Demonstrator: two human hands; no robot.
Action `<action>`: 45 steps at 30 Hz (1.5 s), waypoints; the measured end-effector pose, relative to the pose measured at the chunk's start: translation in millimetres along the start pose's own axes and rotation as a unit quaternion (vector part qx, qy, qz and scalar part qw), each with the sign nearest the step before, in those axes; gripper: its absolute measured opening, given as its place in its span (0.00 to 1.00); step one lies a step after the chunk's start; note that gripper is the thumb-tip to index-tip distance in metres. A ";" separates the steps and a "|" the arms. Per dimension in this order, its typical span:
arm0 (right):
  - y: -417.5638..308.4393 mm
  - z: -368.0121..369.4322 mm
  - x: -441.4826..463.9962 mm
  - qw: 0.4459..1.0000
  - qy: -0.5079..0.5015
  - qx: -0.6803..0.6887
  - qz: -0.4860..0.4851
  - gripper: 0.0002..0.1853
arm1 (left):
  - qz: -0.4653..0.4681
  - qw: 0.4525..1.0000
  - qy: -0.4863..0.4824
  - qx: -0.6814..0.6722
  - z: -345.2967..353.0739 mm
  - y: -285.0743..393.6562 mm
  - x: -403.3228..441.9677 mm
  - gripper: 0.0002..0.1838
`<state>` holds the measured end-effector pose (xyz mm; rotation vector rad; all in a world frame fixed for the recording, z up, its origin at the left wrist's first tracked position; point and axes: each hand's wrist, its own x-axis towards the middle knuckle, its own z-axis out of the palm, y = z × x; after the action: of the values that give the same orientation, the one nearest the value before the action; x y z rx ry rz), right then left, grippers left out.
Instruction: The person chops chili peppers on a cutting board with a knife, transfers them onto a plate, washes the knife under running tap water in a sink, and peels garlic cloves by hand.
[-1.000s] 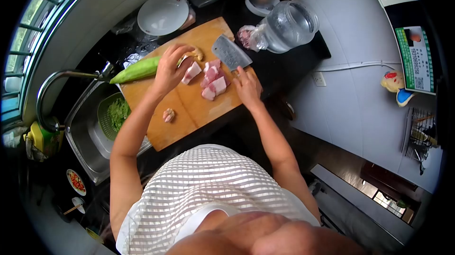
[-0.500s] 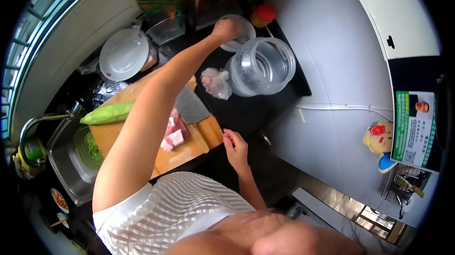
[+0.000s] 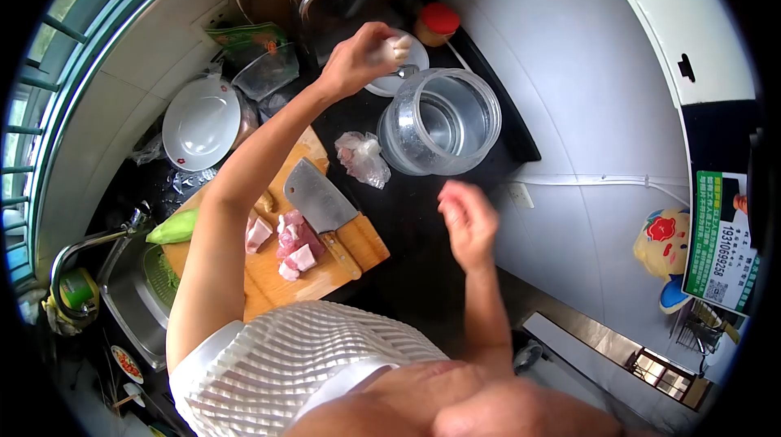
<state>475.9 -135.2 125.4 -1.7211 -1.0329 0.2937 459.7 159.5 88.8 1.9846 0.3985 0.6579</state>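
My left hand [image 3: 364, 56] is raised over the white plate [image 3: 417, 55] at the back. Its fingers are closed on a whitish, lobed piece that looks like garlic [image 3: 398, 48]. My right hand [image 3: 469, 226], slightly blurred, is in the air in front of the large clear jar [image 3: 480, 144]. Its fingers are curled in, with nothing visible in them. Raw pork pieces [image 3: 299, 246] lie on the wooden cutting board [image 3: 370, 246]. Beside them rests a cleaver [image 3: 316, 197], its handle toward me. A knotted plastic bag [image 3: 362, 158] with pinkish contents sits left of the jar.
A green gourd [image 3: 172, 227] lies on the board's left, partly behind my left arm. The metal sink [image 3: 122, 295] is further left. White plates [image 3: 202, 124], a clear container [image 3: 267, 71] and a red-lidded jar [image 3: 438, 24] stand along the back. A wall rises at right.
My left hand has lifted off the plate and moved slightly left, now with the garlic-like piece showing. My right hand has risen and shifted right, away from the board's edge. The view has shifted slightly.
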 end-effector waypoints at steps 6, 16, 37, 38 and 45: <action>-54.6 10.4 125.3 0.990 -0.046 -0.068 -0.113 0.26 | 0.195 0.979 -0.049 0.025 -36.0 57.4 -34.1 0.21; -9.1 25.0 182.9 0.921 0.023 0.371 0.114 0.15 | 0.080 0.994 -0.068 -0.013 -32.0 28.1 -17.3 0.21; -83.1 174.4 -11.7 0.794 -0.381 0.374 0.291 0.08 | -0.027 0.999 0.020 -0.031 -121.3 97.8 -293.5 0.18; -88.4 188.7 -22.5 0.780 -0.430 0.353 0.286 0.08 | -0.027 0.997 0.069 0.011 -124.5 92.4 -319.6 0.17; -148.5 313.5 -69.3 0.704 -0.626 0.265 0.205 0.14 | -0.271 0.866 0.392 -0.149 -177.2 80.9 -481.1 0.06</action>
<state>162.7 27.9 105.8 -1.0224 -1.2273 2.0520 -31.2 -9.1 92.2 1.1453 1.2131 1.0577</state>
